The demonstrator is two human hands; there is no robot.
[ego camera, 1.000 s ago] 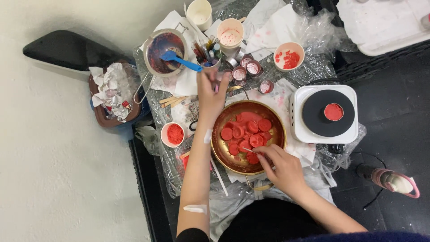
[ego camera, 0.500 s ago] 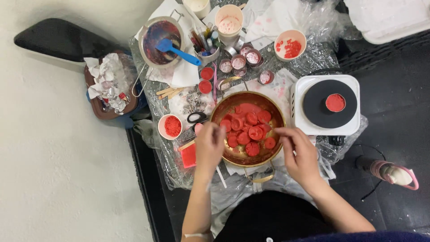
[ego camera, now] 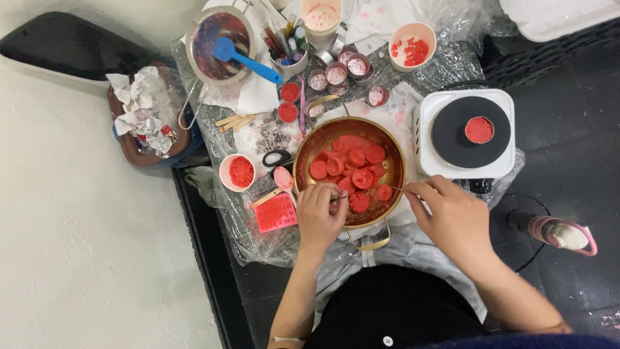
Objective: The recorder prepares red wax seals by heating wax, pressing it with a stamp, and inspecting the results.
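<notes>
Red discs (ego camera: 352, 169) sit crowded in the brass pan (ego camera: 394, 152) at the middle of the plastic-covered table (ego camera: 258, 239), one disc (ego camera: 359, 202) lying at the near rim right between both hands. The left hand (ego camera: 320, 216) is curled over that rim, fingers pinched nearly closed on what looks like a thin metal tool, its tip aimed at the near disc. The right hand (ego camera: 452, 216) comes in from the other side, thumb and forefinger pressed together on a fine stick (ego camera: 402, 189) that touches a neighbouring disc (ego camera: 384, 192). Just left of the pan lie a red square mould (ego camera: 276, 212), a small spoon (ego camera: 283, 178) and a cup of red powder (ego camera: 237, 172); behind it, little tins (ego camera: 336, 73) and a pot with a blue spatula (ego camera: 248, 57). To the right, a white hot plate (ego camera: 465, 132) carries one red tin (ego camera: 479, 129). The risks, as I read them: the discs are packed close, so a slip of either thin tool could gouge or shove a neighbour, and a wrist leaning on the rim could tip the pan toward the lap. The right forearm also passes near the hot plate, a burn hazard if it is on, which I cannot tell.
</notes>
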